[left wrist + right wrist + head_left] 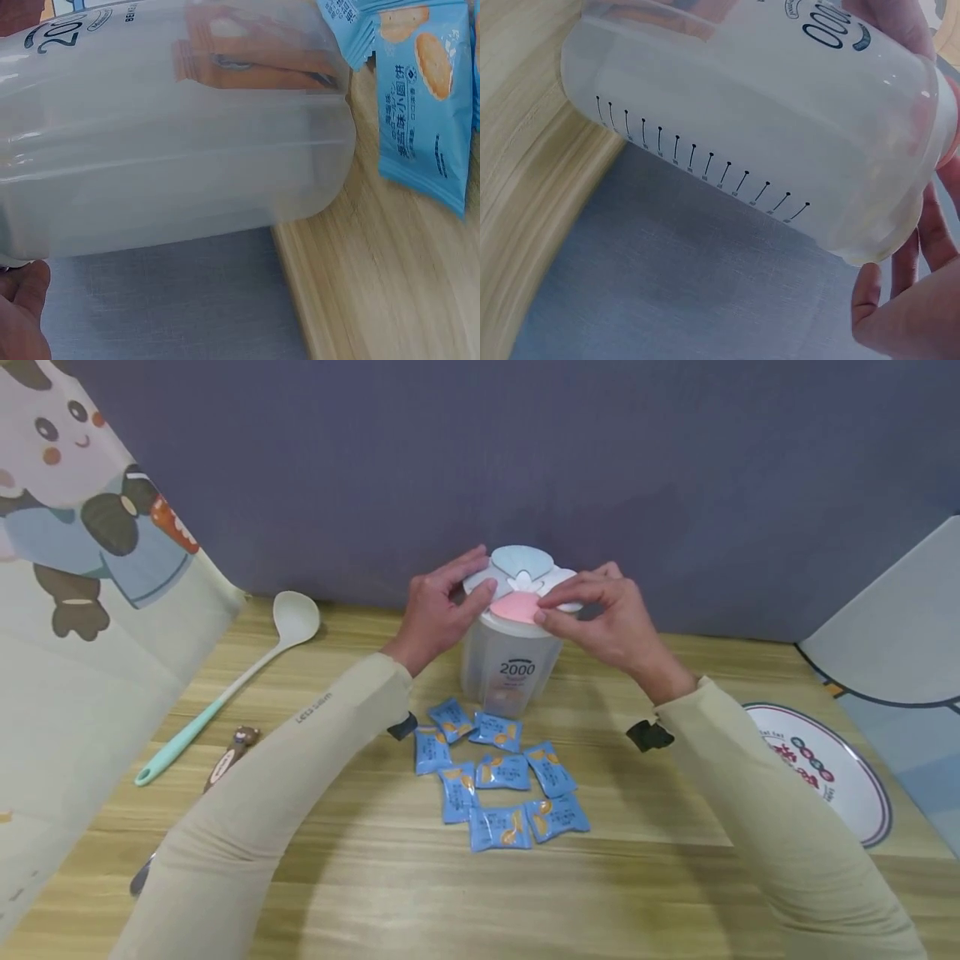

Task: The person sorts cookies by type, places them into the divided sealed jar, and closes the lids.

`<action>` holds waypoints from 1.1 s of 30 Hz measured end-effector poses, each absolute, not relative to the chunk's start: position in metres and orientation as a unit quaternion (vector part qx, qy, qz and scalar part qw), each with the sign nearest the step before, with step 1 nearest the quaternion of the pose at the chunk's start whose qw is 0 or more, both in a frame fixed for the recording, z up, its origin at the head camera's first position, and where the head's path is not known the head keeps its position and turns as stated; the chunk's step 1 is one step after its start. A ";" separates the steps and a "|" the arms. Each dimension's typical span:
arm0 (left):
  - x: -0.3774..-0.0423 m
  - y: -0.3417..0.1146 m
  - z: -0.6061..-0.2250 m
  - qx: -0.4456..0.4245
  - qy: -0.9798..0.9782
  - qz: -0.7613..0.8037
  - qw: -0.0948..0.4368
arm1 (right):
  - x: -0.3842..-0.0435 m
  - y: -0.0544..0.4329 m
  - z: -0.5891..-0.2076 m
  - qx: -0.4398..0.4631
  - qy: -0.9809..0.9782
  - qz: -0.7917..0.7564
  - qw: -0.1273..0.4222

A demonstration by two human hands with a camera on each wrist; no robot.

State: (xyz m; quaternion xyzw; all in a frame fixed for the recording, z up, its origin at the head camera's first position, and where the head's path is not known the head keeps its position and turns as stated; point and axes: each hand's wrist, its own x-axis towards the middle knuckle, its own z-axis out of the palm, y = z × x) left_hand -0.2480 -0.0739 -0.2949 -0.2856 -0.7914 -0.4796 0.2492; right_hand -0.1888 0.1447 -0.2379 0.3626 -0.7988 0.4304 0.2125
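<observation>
A tall translucent storage container (510, 664) marked 2000 stands upright near the back of the table. Its lid has petal-shaped flaps in white, pale blue and pink. My left hand (444, 608) holds the lid's left side, thumb on top. At the front right, my right hand (607, 614) pinches the edge of the pink flap (516, 607) between thumb and fingers. Orange packets (255, 56) lie at the bottom inside the container. Several blue biscuit packets (501, 772) lie on the table in front of it.
To the left lie a ladle (258, 664) with a mint handle and a bear-handled utensil (240, 745), partly behind my left sleeve. A white plate (847, 785) with a red-blue rim sits at the right, partly covered by my right sleeve. A dark panel (420, 460) rises behind.
</observation>
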 end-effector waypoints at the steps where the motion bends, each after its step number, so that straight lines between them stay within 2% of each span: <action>1: -0.248 -0.074 -0.295 -0.287 -0.793 -0.476 0.250 | -0.190 0.146 -0.239 0.363 -0.797 0.432 0.215; 5: -0.249 -0.074 -0.294 -0.291 -0.802 -0.461 0.243 | -0.205 0.158 -0.249 0.343 -0.778 0.480 0.217; 8: -0.248 -0.077 -0.292 -0.293 -0.814 -0.451 0.221 | -0.224 0.171 -0.259 0.314 -0.754 0.546 0.185; 12: -0.241 -0.083 -0.285 -0.275 -0.839 -0.439 0.168 | -0.247 0.185 -0.266 0.297 -0.730 0.613 0.059; 16: -0.230 -0.088 -0.276 -0.219 -0.880 -0.414 0.082 | -0.265 0.192 -0.266 0.309 -0.729 0.606 -0.082; 20: -0.224 -0.085 -0.272 -0.176 -0.904 -0.388 0.019 | -0.278 0.193 -0.266 0.329 -0.721 0.590 -0.156; 23: -0.223 -0.078 -0.272 -0.166 -0.905 -0.391 0.007 | -0.282 0.192 -0.266 0.326 -0.713 0.594 -0.180; 26: -0.224 -0.072 -0.272 -0.164 -0.906 -0.390 0.013 | -0.282 0.191 -0.266 0.314 -0.715 0.599 -0.181; 33: -0.230 -0.072 -0.268 -0.189 -0.908 -0.371 0.045 | -0.278 0.194 -0.266 0.296 -0.714 0.618 -0.140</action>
